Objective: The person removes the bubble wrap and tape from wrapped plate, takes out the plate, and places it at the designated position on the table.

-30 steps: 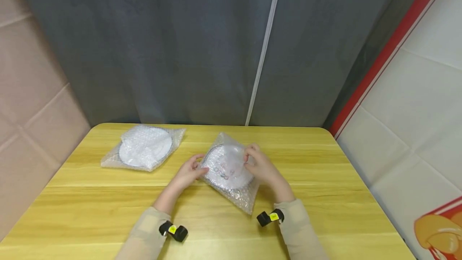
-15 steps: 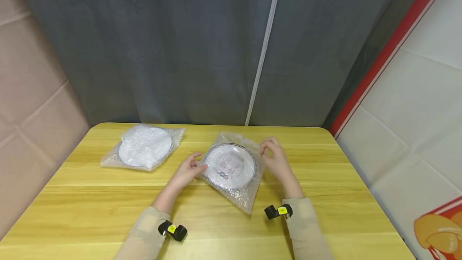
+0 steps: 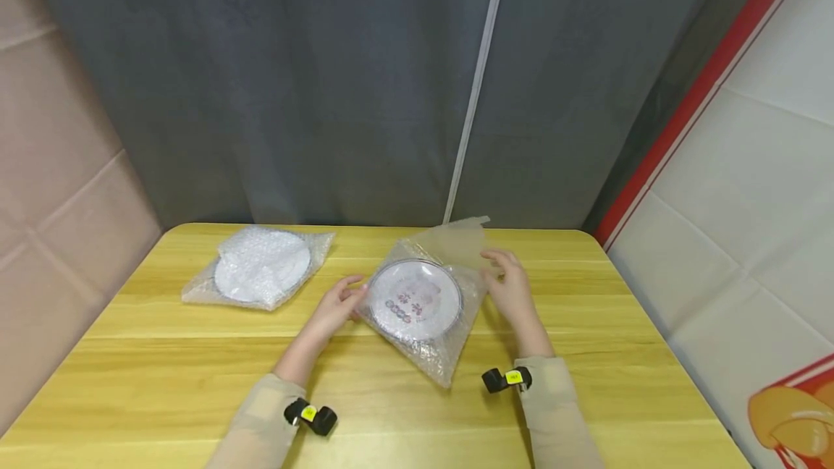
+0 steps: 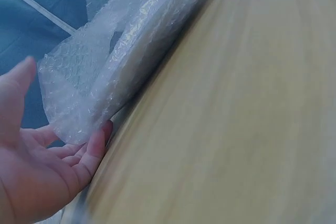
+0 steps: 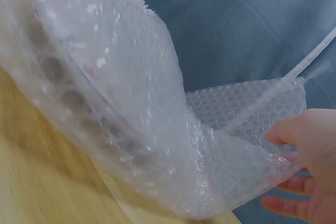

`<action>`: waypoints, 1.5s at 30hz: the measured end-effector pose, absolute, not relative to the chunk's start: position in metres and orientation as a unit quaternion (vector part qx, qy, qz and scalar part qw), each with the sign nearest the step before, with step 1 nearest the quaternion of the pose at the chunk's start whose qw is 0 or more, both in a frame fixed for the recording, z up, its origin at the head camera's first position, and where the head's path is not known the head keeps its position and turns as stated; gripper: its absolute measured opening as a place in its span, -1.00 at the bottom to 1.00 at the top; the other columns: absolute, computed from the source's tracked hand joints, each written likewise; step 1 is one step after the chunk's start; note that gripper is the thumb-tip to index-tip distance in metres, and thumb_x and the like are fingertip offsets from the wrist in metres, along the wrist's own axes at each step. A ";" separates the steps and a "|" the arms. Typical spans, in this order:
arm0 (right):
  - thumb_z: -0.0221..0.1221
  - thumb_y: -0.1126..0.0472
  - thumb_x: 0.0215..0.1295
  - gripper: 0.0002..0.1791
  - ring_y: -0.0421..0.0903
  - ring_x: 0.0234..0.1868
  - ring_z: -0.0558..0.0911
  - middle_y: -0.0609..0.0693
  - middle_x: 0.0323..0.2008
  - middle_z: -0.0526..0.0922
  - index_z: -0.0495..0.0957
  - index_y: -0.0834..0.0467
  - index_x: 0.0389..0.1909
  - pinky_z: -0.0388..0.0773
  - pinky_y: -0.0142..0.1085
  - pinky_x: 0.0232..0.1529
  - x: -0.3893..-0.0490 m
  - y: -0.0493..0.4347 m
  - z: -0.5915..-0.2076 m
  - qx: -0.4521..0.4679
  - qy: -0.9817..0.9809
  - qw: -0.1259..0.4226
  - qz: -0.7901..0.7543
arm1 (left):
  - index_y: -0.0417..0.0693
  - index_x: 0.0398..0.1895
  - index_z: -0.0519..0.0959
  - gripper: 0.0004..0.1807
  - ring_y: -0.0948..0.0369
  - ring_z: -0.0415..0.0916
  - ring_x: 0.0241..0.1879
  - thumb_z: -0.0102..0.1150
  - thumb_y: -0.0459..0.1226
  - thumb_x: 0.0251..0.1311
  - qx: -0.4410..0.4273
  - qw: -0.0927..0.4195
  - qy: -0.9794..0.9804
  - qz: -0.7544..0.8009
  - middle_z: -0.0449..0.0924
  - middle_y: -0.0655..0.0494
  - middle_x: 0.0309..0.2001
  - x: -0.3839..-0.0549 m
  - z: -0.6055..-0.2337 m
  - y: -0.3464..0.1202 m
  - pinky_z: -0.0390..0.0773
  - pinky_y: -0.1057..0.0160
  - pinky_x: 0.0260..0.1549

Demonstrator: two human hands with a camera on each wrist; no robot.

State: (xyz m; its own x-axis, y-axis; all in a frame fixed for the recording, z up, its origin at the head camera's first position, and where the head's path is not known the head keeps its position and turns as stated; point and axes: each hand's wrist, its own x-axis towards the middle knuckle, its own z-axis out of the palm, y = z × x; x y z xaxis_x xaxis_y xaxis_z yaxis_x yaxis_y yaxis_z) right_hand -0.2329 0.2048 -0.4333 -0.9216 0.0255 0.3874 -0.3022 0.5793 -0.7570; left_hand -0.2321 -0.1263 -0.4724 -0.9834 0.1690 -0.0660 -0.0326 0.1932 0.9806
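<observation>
A round white plate (image 3: 415,300) with a dark rim and small reddish patterns lies inside a clear bubble wrap bag (image 3: 438,366) mid-table. The bag's flap (image 3: 456,241) stands unfolded at the far right. My left hand (image 3: 335,307) is at the bag's left edge; in the left wrist view its fingers (image 4: 96,145) touch the wrap from below, thumb raised apart. My right hand (image 3: 510,288) is at the flap's right side. In the right wrist view, the flap's edge lies between its spread thumb and fingers, one finger showing through the wrap.
A second bubble-wrapped round plate (image 3: 263,266) lies at the back left of the yellow wooden table (image 3: 391,425). A grey curtain (image 3: 293,93) hangs behind the table. A white panel with a red stripe (image 3: 704,71) is at the right.
The right hand has moved right, away from over the plate. The bag's flap has swung out to the far right, leaving the plate's pattern clearer. The left hand has barely moved.
</observation>
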 end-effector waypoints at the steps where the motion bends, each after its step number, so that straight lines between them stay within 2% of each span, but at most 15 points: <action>1: 0.17 0.38 0.26 -0.62 0.16 0.09 0.45 0.19 0.14 0.44 0.51 0.27 0.12 0.49 0.02 -0.01 -0.233 0.206 -0.434 0.070 -0.873 0.177 0.450 | -0.25 0.36 0.24 -0.38 0.12 0.52 -0.33 0.05 -0.09 0.37 0.046 0.081 0.767 0.635 0.49 -0.33 0.06 -0.232 -0.472 -0.126 0.54 0.20 -0.23; 5: 0.16 0.32 0.29 -0.58 0.14 0.06 0.46 0.20 0.18 0.41 0.46 0.25 0.18 0.51 0.00 -0.02 -0.235 0.211 -0.438 0.043 -0.881 0.164 0.441 | -0.22 0.39 0.21 -0.33 0.10 0.53 -0.33 0.13 -0.12 0.32 0.063 0.091 0.766 0.634 0.49 -0.29 0.07 -0.233 -0.472 -0.127 0.54 0.17 -0.21; 10: 0.14 0.28 0.32 -0.58 0.12 -0.03 0.47 0.24 0.14 0.43 0.46 0.29 0.18 0.46 0.01 0.01 -0.236 0.215 -0.442 0.020 -0.884 0.164 0.437 | -0.21 0.40 0.18 -0.30 0.09 0.51 -0.23 0.20 -0.16 0.27 0.075 0.090 0.764 0.634 0.44 -0.29 0.12 -0.233 -0.473 -0.127 0.53 0.15 -0.16; 17: 0.13 0.24 0.35 -0.60 0.13 -0.06 0.47 0.27 0.06 0.48 0.48 0.31 0.15 0.45 0.00 0.01 -0.238 0.218 -0.446 0.004 -0.885 0.165 0.436 | -0.23 0.36 0.24 -0.38 0.04 0.51 -0.16 0.06 -0.08 0.37 0.053 0.046 0.761 0.645 0.42 -0.29 0.16 -0.233 -0.472 -0.130 0.55 0.11 -0.11; 23: 0.04 0.11 0.44 -0.58 0.14 0.04 0.47 0.26 0.14 0.47 0.48 0.27 0.17 0.42 0.00 0.07 -0.239 0.223 -0.452 -0.011 -0.882 0.149 0.447 | -0.32 0.34 0.24 -0.42 -0.06 0.50 -0.05 -0.02 -0.12 0.41 0.034 0.023 0.753 0.657 0.40 -0.36 0.15 -0.232 -0.470 -0.131 0.59 0.09 -0.15; 32: -0.05 -0.03 0.48 -0.44 0.20 0.20 0.42 0.30 0.18 0.46 0.46 0.37 0.17 0.32 0.01 0.21 -0.241 0.231 -0.457 -0.052 -0.872 0.129 0.469 | -0.31 0.30 0.26 -0.48 0.03 0.61 -0.31 0.01 -0.19 0.40 -0.034 -0.013 0.744 0.667 0.50 -0.39 -0.02 -0.236 -0.468 -0.138 0.64 0.09 -0.31; 38: -0.06 -0.03 0.48 -0.47 0.19 0.25 0.38 0.27 0.18 0.47 0.51 0.34 0.13 0.28 0.00 0.24 -0.241 0.236 -0.458 -0.071 -0.875 0.113 0.466 | -0.28 0.34 0.22 -0.47 -0.05 0.65 -0.31 0.00 -0.25 0.38 -0.048 -0.016 0.745 0.665 0.50 -0.39 -0.03 -0.236 -0.464 -0.143 0.65 0.14 -0.36; 45: -0.06 -0.08 0.46 -0.41 0.22 0.24 0.37 0.31 0.17 0.46 0.48 0.38 0.15 0.29 0.02 0.23 -0.241 0.243 -0.458 -0.091 -0.876 0.092 0.465 | -0.27 0.37 0.16 -0.46 0.02 0.65 -0.35 -0.05 -0.37 0.34 -0.057 -0.019 0.749 0.659 0.49 -0.37 0.01 -0.237 -0.463 -0.155 0.64 0.19 -0.38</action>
